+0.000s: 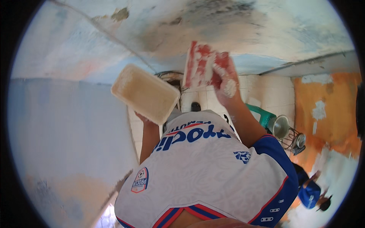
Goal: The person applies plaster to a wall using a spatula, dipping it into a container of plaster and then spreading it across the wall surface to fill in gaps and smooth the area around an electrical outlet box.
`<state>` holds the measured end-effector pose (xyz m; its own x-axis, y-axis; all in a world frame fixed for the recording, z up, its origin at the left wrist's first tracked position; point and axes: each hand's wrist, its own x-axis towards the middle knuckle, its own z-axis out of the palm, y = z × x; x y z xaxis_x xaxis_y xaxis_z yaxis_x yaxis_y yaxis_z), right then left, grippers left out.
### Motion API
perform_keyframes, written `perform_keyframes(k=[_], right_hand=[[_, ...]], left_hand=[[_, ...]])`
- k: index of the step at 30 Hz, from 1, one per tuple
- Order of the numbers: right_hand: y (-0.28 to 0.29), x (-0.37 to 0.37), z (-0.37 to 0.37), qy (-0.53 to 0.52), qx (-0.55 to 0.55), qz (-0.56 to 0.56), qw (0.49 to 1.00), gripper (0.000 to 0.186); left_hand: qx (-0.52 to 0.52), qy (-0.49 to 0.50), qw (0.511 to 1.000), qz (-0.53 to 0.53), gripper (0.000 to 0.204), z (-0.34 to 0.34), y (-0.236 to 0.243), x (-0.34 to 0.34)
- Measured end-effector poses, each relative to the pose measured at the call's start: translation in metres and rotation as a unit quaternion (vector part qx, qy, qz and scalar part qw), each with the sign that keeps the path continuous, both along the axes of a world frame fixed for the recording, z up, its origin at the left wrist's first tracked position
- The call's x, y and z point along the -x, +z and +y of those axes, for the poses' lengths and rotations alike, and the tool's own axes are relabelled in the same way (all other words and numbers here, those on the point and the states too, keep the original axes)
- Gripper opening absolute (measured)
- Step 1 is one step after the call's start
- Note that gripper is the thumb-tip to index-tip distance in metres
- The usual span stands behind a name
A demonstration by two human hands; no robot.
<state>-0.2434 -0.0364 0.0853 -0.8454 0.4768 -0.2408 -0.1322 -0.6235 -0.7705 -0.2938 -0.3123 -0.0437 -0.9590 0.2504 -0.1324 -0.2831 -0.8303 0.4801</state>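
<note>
My left hand [143,117] is under the near edge of a cream rectangular tub [146,93], mostly hidden by it. The tub is tilted so its inside shows, with pale smears over the bottom. My right hand [227,85], its back caked with white paste, is closed round a red plastic spreader [199,64]. White paste covers much of the spreader's face. It is held up to the right of the tub, apart from it, just in front of the wall [159,38].
The wall ahead has patchy paint, dark stains and a crack. A blue-grey wall [68,125] stands at left, an orange patched wall [330,98] at right. On the tiled floor at right are a green plastic object [260,115] and a metal pot [279,126]. Another person [311,192] is behind right.
</note>
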Motion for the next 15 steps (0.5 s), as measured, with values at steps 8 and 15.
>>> perform_keyframes(k=[8, 15], right_hand=[[0.069, -0.027, -0.04, 0.065, -0.295, 0.163, 0.939, 0.048], [0.116, -0.022, -0.127, 0.212, -0.588, 0.253, 0.739, 0.036]], left_hand=[[0.049, 0.022, 0.994, 0.096, 0.08, -0.032, 0.033, 0.023], [0.083, 0.048, 0.988, 0.119, 0.08, -0.076, 0.043, 0.02]])
